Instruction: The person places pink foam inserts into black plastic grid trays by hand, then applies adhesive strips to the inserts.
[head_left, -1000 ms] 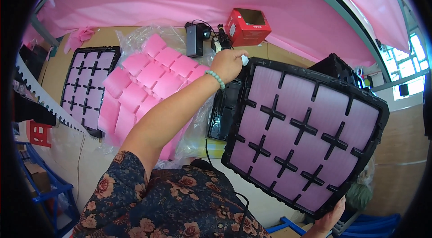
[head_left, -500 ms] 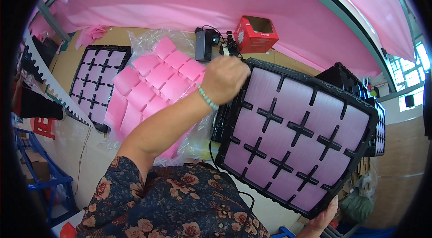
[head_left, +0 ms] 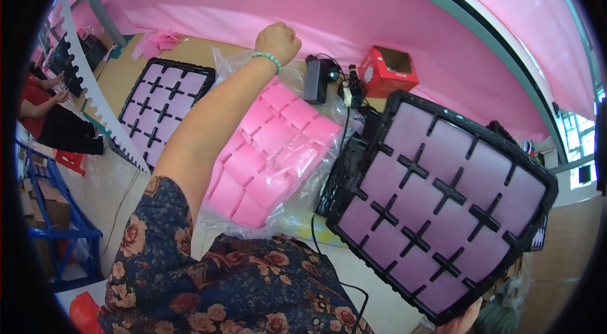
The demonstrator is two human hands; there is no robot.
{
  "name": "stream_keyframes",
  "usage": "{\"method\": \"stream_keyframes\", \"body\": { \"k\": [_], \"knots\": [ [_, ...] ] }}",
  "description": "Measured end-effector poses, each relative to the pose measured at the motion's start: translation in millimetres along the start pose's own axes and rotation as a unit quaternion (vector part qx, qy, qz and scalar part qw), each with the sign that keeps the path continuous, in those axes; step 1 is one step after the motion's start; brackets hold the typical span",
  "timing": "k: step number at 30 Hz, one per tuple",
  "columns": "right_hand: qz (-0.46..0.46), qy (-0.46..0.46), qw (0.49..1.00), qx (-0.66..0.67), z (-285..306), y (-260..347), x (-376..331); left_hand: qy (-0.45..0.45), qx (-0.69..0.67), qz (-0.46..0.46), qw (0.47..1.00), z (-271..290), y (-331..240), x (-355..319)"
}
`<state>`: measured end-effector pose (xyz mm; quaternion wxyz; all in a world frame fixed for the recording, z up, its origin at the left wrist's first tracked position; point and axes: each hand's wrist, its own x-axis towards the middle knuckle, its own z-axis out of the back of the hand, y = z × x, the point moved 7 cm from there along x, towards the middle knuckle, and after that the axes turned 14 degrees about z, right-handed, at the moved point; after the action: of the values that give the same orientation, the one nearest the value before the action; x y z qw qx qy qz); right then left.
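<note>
In my right hand point(head_left: 463, 320) is a large black plastic tray point(head_left: 436, 207) with purple-pink panels and cross-shaped ribs, gripped by its lower right corner and tilted up. Most of that hand is hidden behind the tray. My left arm reaches far forward across a stack of pink slotted sheets point(head_left: 278, 144) lying in clear plastic wrap. At its end my left hand point(head_left: 278, 42), a beaded bracelet on its wrist, is closed like a fist above the far end of the wrap. Whether anything is in its fingers is hidden.
A similar tray point(head_left: 161, 97) lies to the left on the table. At the back are a dark grey box-shaped device point(head_left: 316, 81) with cables and an open red carton point(head_left: 389, 72). A toothed pale strip point(head_left: 95, 87) crosses the left side. Beyond it sits a co-worker point(head_left: 47, 106).
My left hand has left the upper left corner of the held tray and moved forward and left, beyond the pink sheets. The view has shifted left, and the co-worker now shows more.
</note>
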<state>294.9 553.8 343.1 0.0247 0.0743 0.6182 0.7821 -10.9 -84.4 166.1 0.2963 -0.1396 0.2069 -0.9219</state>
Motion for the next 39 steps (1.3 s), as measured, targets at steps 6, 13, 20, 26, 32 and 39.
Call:
{"method": "stream_keyframes", "body": {
  "k": [6, 13, 20, 26, 32, 39],
  "knots": [
    [0.045, -0.043, 0.989, -0.135, -45.9, 37.9, -18.4, -0.139, -0.194, -0.022, 0.971, -34.9, 59.4, 51.1],
    [0.080, -0.047, 0.991, -0.098, -129.2, 80.5, -31.0, 0.100, -0.228, 0.120, 0.961, -34.9, 117.9, 92.6],
    [0.125, 0.012, 0.989, -0.083, -174.0, 114.0, -54.7, 0.052, -0.356, 0.073, 0.930, 54.4, 161.3, 109.5],
    [0.073, 0.057, 0.982, 0.165, -190.7, 150.9, -57.7, 0.042, -0.153, -0.016, 0.987, 183.0, 147.3, 62.3],
    [-0.005, 0.095, 0.936, 0.340, -188.3, 171.6, -78.2, 0.009, 0.025, -0.052, 0.998, 315.8, 139.8, 36.7],
    [-0.174, 0.147, 0.891, 0.392, -224.0, 96.2, -42.4, 0.258, -0.418, 0.320, 0.810, 370.8, 127.8, -96.3]
  ]
}}
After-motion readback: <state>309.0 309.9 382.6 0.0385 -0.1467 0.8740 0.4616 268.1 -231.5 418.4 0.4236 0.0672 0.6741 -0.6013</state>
